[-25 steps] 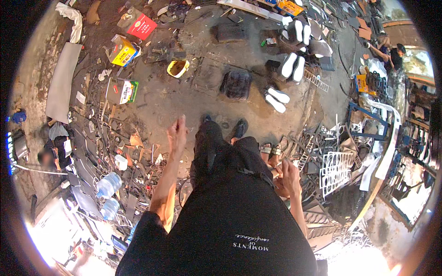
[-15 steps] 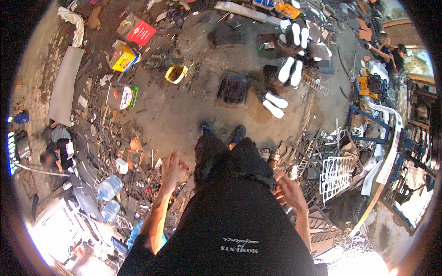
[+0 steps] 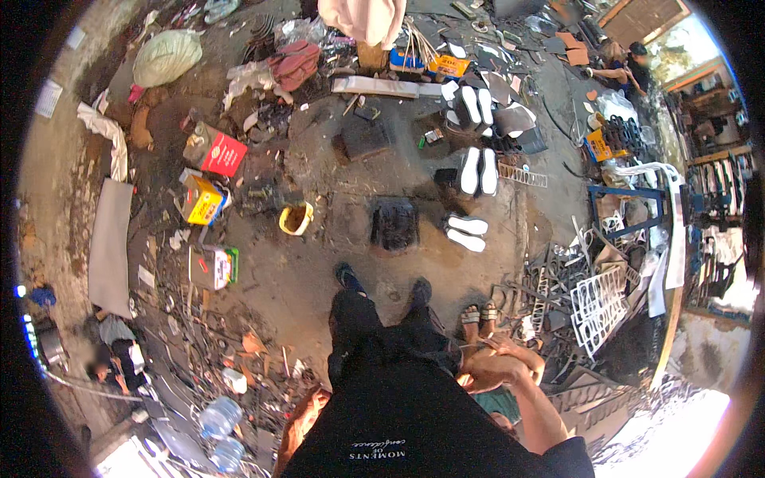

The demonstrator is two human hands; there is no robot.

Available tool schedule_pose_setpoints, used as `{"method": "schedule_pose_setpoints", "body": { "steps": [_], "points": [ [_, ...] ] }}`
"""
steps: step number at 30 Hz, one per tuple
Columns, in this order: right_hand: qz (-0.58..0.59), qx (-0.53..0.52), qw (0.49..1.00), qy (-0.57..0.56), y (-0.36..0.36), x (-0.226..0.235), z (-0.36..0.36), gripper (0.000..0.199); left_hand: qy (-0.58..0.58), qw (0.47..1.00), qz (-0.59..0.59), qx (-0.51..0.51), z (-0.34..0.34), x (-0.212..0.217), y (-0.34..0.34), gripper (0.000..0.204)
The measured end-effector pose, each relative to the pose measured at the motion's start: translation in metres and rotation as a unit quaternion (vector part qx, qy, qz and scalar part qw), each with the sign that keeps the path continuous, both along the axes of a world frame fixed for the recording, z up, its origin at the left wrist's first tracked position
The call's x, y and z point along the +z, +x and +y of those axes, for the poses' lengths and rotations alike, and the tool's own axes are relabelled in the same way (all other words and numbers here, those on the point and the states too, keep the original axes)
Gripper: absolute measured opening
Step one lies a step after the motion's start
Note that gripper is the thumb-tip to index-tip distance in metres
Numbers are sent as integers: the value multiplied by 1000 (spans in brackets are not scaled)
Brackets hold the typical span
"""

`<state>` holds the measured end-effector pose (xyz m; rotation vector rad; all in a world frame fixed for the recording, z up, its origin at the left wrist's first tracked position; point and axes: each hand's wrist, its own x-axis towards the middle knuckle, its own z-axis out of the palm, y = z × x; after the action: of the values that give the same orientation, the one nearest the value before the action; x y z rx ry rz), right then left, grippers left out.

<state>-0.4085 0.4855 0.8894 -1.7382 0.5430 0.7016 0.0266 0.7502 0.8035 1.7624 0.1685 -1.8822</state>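
Observation:
My right hand [image 3: 508, 350] is out at my right side, fingers stretched out, with nothing visible held in it. It is close to the bare leg of a seated person [image 3: 478, 370] in sandals [image 3: 480, 315]; whether it touches the leg I cannot tell. My left hand [image 3: 309, 410] hangs low beside my black shirt, which partly hides its fingers. In front of my feet, a dark square block-like seat [image 3: 395, 225] stands on the floor. Pairs of white shoe soles [image 3: 466, 232] lie to its right, and more white soles [image 3: 479, 171] lie farther off.
A yellow-rimmed tub [image 3: 296, 218] stands left of the seat, near cardboard boxes [image 3: 205, 199]. Scraps and white cut-out frames [image 3: 599, 311] heap up at right; water bottles [image 3: 219, 418] lie at lower left. Other people sit at far left [image 3: 119, 362] and far right [image 3: 629, 72].
My view has tilted up, so the floor things appear lower and more of the far side shows. My left hand has dropped beside my body. The seated person at my right now shows more.

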Motion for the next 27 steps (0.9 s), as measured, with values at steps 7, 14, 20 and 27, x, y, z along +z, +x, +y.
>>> {"method": "schedule_pose_setpoints", "body": {
  "steps": [7,14,20,27],
  "points": [
    [-86,-612,764,186,46,-134,-68,34,-45,945,-304,113,-33,-168,249,29],
    [65,-833,532,140,52,-299,52,18,-128,974,-136,129,-301,-200,259,27],
    [245,-483,840,-34,96,-291,144,15,-275,906,-234,-219,-459,-154,143,24],
    [255,-680,666,171,107,-322,93,18,-300,857,-28,-417,-626,-107,12,31]
  ]
}}
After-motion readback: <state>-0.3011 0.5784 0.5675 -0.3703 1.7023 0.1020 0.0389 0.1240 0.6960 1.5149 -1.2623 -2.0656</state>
